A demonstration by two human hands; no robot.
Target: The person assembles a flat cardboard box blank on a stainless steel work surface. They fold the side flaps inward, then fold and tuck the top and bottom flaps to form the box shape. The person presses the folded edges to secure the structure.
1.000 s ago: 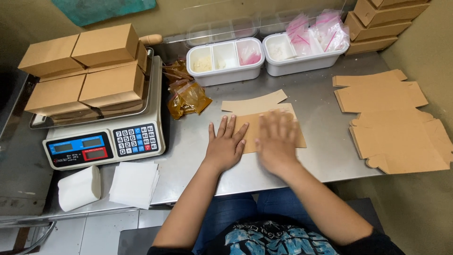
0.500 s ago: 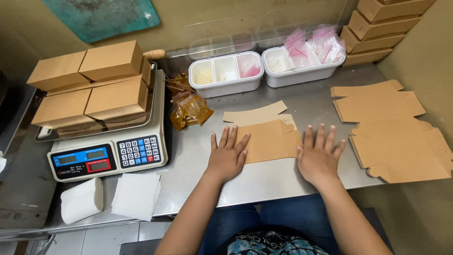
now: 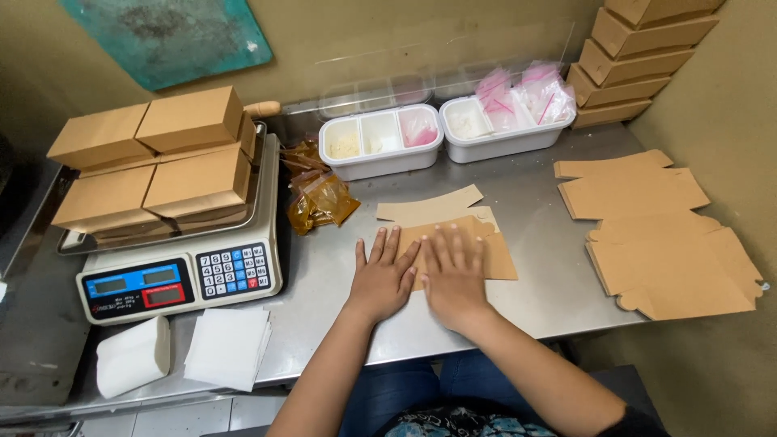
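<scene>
Both hands flat, fingers spread: left hand (image 3: 382,275) and right hand (image 3: 453,275) press side by side on the flat cardboard box blank (image 3: 486,247) lying on the steel worktop (image 3: 542,283). Blank's long axis runs left-right, extending rightward past the right hand, which covers more of it.

Left hand: left hand (image 3: 382,277) flat, fingers spread, on flat brown cardboard box blank (image 3: 457,243).
Right hand: right hand (image 3: 453,273) flat on same blank, beside the left.
Surface: steel tabletop (image 3: 534,283).
Left side: digital scale (image 3: 182,279) carrying folded brown cardboard boxes (image 3: 154,166).
</scene>
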